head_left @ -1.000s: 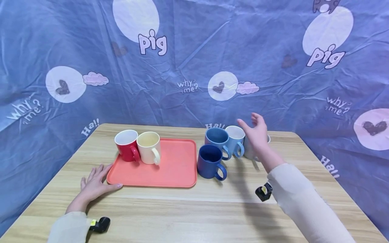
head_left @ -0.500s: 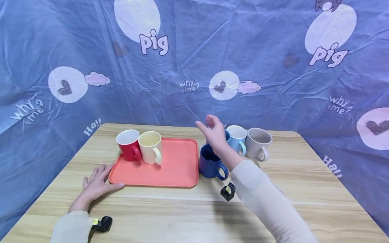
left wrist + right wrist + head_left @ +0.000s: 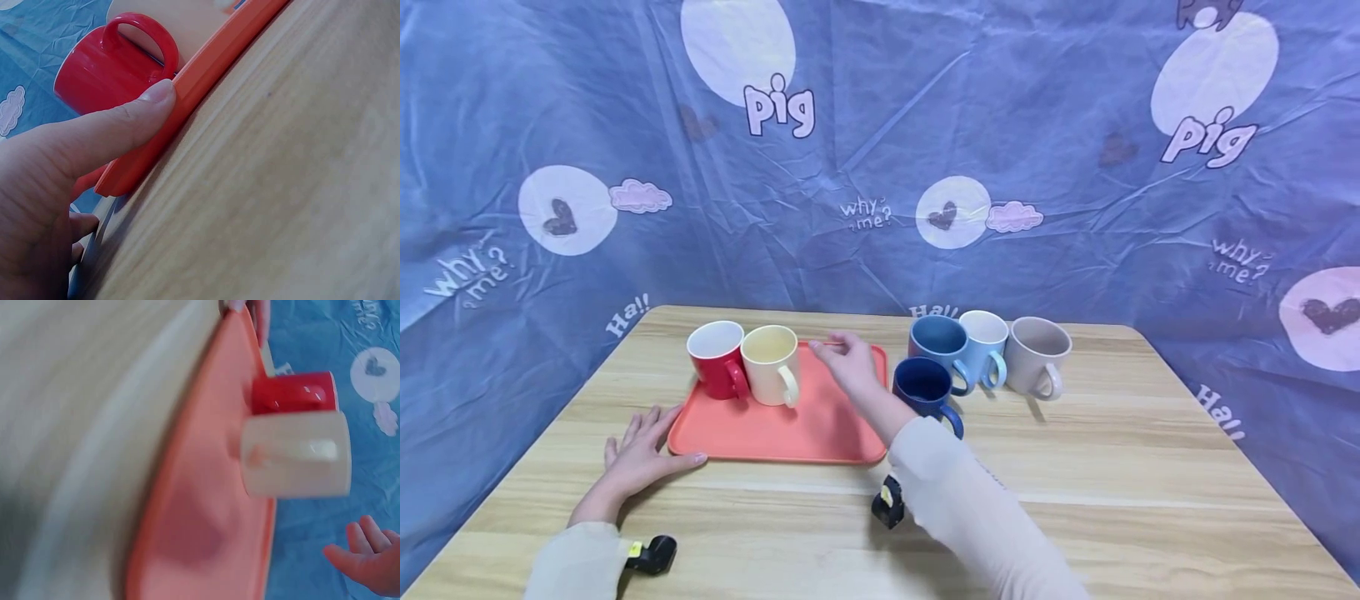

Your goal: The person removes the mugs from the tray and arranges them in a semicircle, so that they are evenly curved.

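Note:
My left hand [image 3: 642, 452] rests at the front left corner of the coral tray [image 3: 820, 442], fingers spread and straight. In the left wrist view its thumb [image 3: 134, 115] lies against the tray's outer edge. My right hand [image 3: 852, 364] hovers over the right part of the tray, holding nothing, its fingers loosely bent. To its left, a cream mug [image 3: 765, 375] stands upright on the tray beside a red mug [image 3: 711, 367]. The right wrist view has the cream mug [image 3: 294, 462] between the right hand and the red mug.
Right of the tray stand several upright mugs: a dark blue mug [image 3: 917, 392] partly behind my right forearm, a medium blue mug [image 3: 932, 343], a light blue mug [image 3: 981, 354] and a grey mug [image 3: 1030, 358]. A patterned blue cloth [image 3: 880, 250] hangs behind the wooden table [image 3: 760, 533].
My right hand has swept left from above the grey mug, past the blue mugs, to over the tray. The mugs stay in place, and my left hand keeps to the tray corner.

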Demonstrator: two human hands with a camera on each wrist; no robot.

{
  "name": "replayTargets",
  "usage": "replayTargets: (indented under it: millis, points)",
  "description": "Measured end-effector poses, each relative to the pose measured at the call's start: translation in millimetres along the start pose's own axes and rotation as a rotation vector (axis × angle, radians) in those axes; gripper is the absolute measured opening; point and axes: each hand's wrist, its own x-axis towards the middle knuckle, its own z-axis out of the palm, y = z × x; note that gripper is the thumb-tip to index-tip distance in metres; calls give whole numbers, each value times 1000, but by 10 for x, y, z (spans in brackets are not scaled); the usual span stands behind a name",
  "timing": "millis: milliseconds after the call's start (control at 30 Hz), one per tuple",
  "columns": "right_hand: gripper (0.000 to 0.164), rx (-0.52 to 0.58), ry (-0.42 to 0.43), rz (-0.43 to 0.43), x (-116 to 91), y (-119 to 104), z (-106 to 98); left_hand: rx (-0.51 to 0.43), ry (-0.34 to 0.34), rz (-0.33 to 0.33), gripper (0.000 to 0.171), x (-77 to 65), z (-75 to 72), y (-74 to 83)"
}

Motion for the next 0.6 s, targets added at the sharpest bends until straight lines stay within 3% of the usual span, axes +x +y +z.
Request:
replayTargets:
  millis: [133,300,600]
  points:
    - [36,-20,-37,21,-45,86,177,2,3,1,97,-3,-7,-3]
    - [39,37,-83,45,-71,203,318,-3,3,4,97,-4,-10,-5]
    - [31,94,-136,87,-106,289,409,8,8,11,96,1,-11,-9]
